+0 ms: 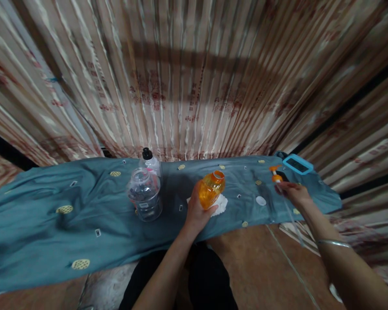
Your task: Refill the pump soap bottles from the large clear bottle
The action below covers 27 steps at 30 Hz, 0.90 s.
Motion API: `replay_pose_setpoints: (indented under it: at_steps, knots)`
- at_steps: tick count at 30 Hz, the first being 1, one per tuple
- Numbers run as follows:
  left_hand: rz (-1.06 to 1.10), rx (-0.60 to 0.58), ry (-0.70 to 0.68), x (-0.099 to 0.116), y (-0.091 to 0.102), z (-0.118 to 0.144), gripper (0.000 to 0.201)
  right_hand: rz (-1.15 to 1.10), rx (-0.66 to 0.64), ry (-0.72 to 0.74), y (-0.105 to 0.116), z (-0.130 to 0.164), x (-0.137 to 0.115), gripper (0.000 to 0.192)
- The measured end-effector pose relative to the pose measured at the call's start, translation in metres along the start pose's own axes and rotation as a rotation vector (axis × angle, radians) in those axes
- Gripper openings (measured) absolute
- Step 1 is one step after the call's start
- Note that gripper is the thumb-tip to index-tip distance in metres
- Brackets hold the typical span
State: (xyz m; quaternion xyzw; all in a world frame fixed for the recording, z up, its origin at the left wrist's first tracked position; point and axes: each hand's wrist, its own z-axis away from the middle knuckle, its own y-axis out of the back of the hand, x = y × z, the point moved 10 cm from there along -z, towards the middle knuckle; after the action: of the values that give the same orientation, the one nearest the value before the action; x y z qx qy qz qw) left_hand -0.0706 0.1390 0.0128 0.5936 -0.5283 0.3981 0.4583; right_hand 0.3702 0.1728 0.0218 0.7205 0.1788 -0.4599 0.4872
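On a blue-green cloth [51, 224] spread across a tiled floor, an orange bottle [211, 188] with its neck open is gripped by the left hand [195, 211] and tilted above a white napkin [220, 205]. Further right, an orange pump head [276, 174] — its thin tube trailing down — is pinched by the fingers of the right hand [294, 193]. A small white disc [260, 200] is seen between the hands. Two clear plastic bottles [145, 193] stand to the left; a blue-framed device [297, 164] lies at the cloth's far right — against striped curtains [194, 77].
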Motion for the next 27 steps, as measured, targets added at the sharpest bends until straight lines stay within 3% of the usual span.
replay_pose_setpoints:
  at_steps: [5,8,12,17,23,27]
  knots:
    - [0.002,0.026,0.011,-0.008,-0.002,-0.001,0.072,-0.668,-0.037,-0.181,0.002,0.039,-0.045,0.014]
    - [0.002,0.030,-0.002,-0.009,-0.002,-0.002,0.068,-0.981,0.003,-0.156,0.000,0.058,-0.094,0.012]
    - [0.001,0.027,0.009,-0.008,-0.002,-0.003,0.065,-1.223,0.055,-0.066,0.000,0.065,-0.161,0.030]
    - [0.010,0.043,0.015,-0.007,-0.001,-0.001,0.065,-1.259,0.051,0.050,-0.003,0.061,-0.218,0.033]
    - [0.041,0.046,-0.001,-0.005,-0.002,0.000,0.068,-1.127,0.010,0.183,-0.014,0.066,-0.254,0.036]
    - [0.056,0.047,-0.014,-0.004,-0.002,-0.001,0.069,-1.027,-0.086,0.314,-0.026,0.087,-0.279,0.015]
